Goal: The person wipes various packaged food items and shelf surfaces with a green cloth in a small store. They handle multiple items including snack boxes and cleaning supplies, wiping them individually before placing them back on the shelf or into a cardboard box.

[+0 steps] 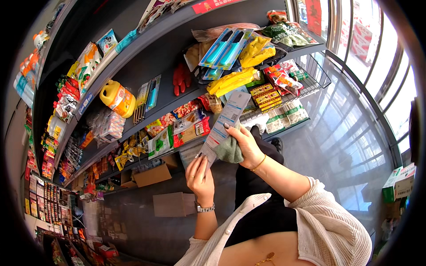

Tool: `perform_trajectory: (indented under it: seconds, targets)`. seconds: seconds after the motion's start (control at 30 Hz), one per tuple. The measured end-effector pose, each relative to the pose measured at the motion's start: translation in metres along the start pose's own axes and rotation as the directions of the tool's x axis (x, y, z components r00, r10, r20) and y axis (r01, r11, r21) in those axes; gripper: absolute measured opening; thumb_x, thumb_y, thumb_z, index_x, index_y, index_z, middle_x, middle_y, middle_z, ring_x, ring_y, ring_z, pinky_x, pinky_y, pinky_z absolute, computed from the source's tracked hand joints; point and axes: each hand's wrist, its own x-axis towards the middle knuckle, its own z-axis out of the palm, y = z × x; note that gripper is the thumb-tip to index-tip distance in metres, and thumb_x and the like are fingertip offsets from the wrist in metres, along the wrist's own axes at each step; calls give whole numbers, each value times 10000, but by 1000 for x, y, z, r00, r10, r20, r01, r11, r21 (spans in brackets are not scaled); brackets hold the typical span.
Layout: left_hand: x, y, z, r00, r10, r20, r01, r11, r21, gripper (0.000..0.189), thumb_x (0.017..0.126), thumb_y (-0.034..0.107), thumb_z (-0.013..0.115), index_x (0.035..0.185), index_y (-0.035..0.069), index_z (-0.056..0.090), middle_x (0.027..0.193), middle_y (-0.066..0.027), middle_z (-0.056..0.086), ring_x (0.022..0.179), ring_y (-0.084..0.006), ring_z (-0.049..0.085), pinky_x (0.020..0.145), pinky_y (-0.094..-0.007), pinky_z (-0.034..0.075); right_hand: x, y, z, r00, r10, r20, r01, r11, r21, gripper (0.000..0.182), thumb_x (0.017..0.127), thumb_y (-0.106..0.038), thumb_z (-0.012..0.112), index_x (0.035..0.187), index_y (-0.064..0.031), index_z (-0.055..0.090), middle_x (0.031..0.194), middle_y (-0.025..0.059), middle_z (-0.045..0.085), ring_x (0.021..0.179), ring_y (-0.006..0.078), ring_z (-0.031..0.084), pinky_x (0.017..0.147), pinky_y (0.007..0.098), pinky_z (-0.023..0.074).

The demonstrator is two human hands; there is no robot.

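Note:
A long, narrow packaging card [221, 129] with a hang hole slants up and away in front of me. Its pale printed side, bearing writing and a square code, faces me. My left hand [200, 178] pinches the card's lower end, fingertips on its face. At the card's right edge, my right hand [247, 146] holds a bunched green cloth [229, 151], its thumb resting on the card. Beyond the card, packaged knives with turquoise handles [221, 50] lie on the shelf pile, next to yellow plastic packets [233, 81]. Whatever the card backs is hidden.
The grey shelf [159, 103] carries a yellow jug [118, 99], a red glove [181, 79] and another packaged knife [153, 93]. A wire basket [311, 78] of packets juts out at right. Cardboard boxes [152, 175] sit low, one on the floor [173, 204]. Windows stand at right.

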Motion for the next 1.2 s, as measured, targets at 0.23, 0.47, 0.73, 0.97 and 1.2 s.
perform_trajectory:
  seconds: [0.23,0.47,0.73,0.97,1.2]
  targets:
    - [-5,2,6,884,-444,147,377,489,-787,647,814,110,616,1350,22,265,1321,-129,392,1185,-242,433,986,-385,375,12,-11,-14,996,-60,68,63,997,-37,256,860,-37,493,1111,-14,532,1022,74,606,896,183,610,787,326,514]
    - [-13,-17,9,584,-671,457,584,-44,-811,310,838,-53,539,1118,13,422,1057,-94,551,977,-167,556,869,-305,462,12,-29,-16,990,-140,22,141,960,-243,347,816,4,559,1156,-13,493,1019,75,602,874,162,610,758,304,522]
    - [-8,-15,3,754,-578,312,513,221,-830,282,844,-13,584,1076,2,424,1023,-93,566,929,-144,564,853,-293,462,26,-67,-15,451,-640,622,469,-423,-775,520,637,59,533,1143,-61,556,1183,139,506,1108,332,430,947,401,355]
    - [-5,-8,10,781,-553,291,480,232,-846,309,845,-29,570,1109,12,414,1081,-89,540,975,-141,541,867,-290,450,-10,4,1,568,-162,807,648,-516,-560,388,630,-47,579,1012,-101,623,1140,76,551,1070,294,487,814,399,422]
    - [1,-3,4,785,-528,324,479,186,-858,346,845,-51,535,1156,6,396,1147,-112,516,1039,-178,522,908,-332,432,-18,6,6,485,-90,870,727,-511,-458,416,622,-98,593,1036,-121,623,1164,60,535,1056,266,477,817,385,391]
